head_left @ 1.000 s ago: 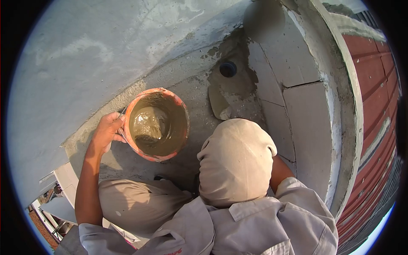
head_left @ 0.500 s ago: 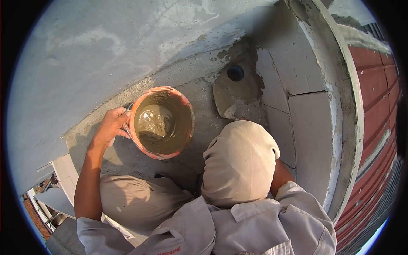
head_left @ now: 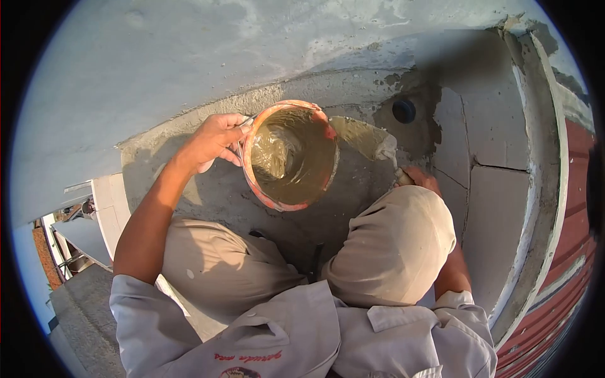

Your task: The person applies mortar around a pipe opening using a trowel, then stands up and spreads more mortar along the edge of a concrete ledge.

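Note:
My left hand (head_left: pixel 220 140) grips the left rim and wire handle of an orange bucket (head_left: pixel 315 154), which is tilted so its inside faces me. Wet grey-brown cement (head_left: pixel 270 151) lies in the bottom and coats the inner walls. To the right of the bucket is a trowel (head_left: pixel 364 138), its blade smeared with cement and its tip right at the bucket's rim. My right hand (head_left: pixel 421 179) is closed around the trowel's handle, partly hidden behind my right knee.
A dark round pipe opening (head_left: pixel 403 111) sits in wet cement in the far right corner. The grey wall (head_left: pixel 189 57) rises ahead, and a pale block wall (head_left: pixel 498 220) stands at right. Red metal sheeting (head_left: pixel 567 264) lies beyond it.
The trowel has moved from the floor near the pipe opening to the bucket's right rim. My right hand has come into view beside my knee. My left hand still holds the bucket.

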Demonstrator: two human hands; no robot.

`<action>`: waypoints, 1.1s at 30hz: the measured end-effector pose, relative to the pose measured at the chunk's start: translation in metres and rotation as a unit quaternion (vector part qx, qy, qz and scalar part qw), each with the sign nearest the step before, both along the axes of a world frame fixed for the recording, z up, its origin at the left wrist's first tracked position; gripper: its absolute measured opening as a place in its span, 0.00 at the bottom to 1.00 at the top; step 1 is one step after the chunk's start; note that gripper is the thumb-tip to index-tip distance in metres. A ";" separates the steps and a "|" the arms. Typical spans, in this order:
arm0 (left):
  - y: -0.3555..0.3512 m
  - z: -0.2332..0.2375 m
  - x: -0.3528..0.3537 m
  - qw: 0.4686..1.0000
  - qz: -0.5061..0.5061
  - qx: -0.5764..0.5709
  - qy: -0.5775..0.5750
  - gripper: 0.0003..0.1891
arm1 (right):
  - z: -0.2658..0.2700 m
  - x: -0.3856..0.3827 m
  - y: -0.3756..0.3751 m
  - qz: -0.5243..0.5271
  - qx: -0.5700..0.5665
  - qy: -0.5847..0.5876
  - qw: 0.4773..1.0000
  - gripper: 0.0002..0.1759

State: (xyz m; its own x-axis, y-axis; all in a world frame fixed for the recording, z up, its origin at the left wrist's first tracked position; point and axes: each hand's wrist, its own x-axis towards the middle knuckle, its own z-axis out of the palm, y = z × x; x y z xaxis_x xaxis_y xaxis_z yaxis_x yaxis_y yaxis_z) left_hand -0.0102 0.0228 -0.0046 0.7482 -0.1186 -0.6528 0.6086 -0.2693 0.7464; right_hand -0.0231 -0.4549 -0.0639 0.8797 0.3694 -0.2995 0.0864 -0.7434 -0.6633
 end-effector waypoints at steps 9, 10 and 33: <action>-0.019 0.004 0.001 1.000 -0.007 0.001 -0.007 0.18 | 0.044 0.065 0.092 0.247 -0.106 -0.036 0.963 0.19; -0.020 0.008 -0.002 1.000 -0.004 0.013 -0.012 0.17 | 0.045 0.068 0.094 0.245 -0.091 -0.017 0.965 0.20; 0.047 -0.037 -0.004 0.979 0.096 0.177 0.013 0.14 | -0.015 0.016 -0.042 0.064 -0.048 -0.034 0.996 0.14</action>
State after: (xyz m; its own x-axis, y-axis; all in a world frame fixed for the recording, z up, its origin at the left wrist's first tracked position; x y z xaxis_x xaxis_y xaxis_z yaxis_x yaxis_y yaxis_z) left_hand -0.0142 0.0700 -0.0411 0.7175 0.2598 -0.6463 0.6905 -0.3874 0.6108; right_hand -0.0073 -0.4973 -0.0789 0.8467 0.4523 -0.2802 0.2266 -0.7831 -0.5792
